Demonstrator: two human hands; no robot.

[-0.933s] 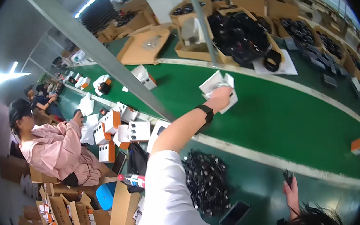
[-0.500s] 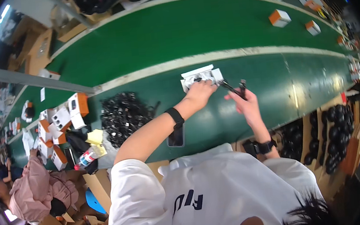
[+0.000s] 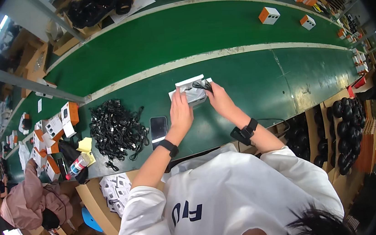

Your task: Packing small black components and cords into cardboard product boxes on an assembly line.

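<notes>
A small white box (image 3: 198, 101) stands on the green table in front of me, its top flaps up. My left hand (image 3: 181, 113) grips the box's left side, fingers reaching over the rim. In my right hand (image 3: 222, 102) is a bundled black cable (image 3: 201, 85), pinched over the box's right part. Clear or white wrapping shows in the opening; what lies beneath it is hidden. Left of my left forearm lies a phone (image 3: 159, 129) with a dark screen. Farther left spreads a heap of black cables (image 3: 115, 130).
Orange-and-white boxes (image 3: 69, 115), a bottle (image 3: 79, 164) and yellow paper (image 3: 85, 145) crowd the table's left. Beyond the pale ledge runs a green belt (image 3: 180, 40) carrying two boxes. A person in pink (image 3: 31, 198) works at left. Cartons with black round parts (image 3: 351, 123) stand at lower right.
My right hand has brought the cable left over the box. My left hand has shifted from above the opening to the box's left side. The view has moved slightly.
</notes>
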